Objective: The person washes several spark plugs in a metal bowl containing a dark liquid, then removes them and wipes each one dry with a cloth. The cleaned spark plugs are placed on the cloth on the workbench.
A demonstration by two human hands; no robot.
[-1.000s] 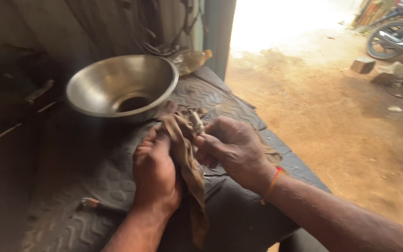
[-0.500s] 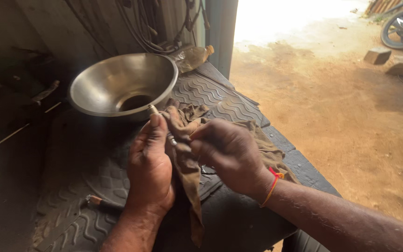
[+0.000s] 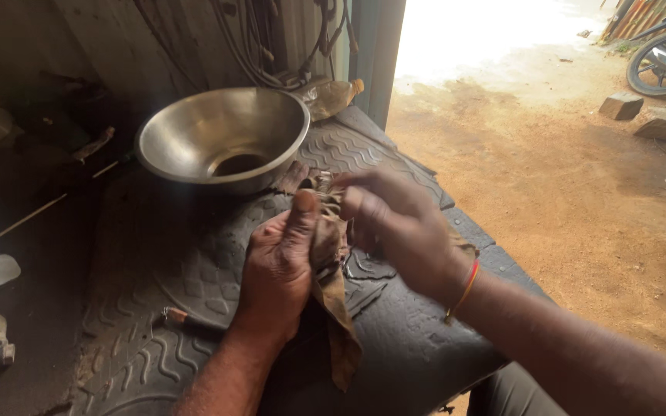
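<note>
Our work surface was one black rubber mat (image 3: 194, 254) with a wavy tread, and on it, at about eleven o'clock from our hands, stood one wide steel bowl (image 3: 221, 135) with a dark opening at its base. Beyond the bowl, at one o'clock from it, lay one amber plastic bottle (image 3: 333, 96) on its side, and far off at two o'clock one motorcycle wheel (image 3: 660, 58) showed on the dirt yard. One brown rag (image 3: 331, 270) hung between our palms, draped down toward six o'clock and touching the mat. Our left hand (image 3: 279, 270) was closed around the rag, thumb pointing to twelve o'clock and pressing against one small metal part (image 3: 323, 182) that stood up out of the cloth, just below the bowl's near rim. Our right hand (image 3: 398, 227) was blurred; its fingers curled over the rag's far side near the part, but we could not tell how tightly they gripped. We judged the step in hand to be wiping that part clean inside the cloth, about midway. The next move would call for a firm pinch with the left while the right twisted the cloth around it. At seven o'clock from our left wrist lay one slim tool (image 3: 186, 318) on the mat.
</note>
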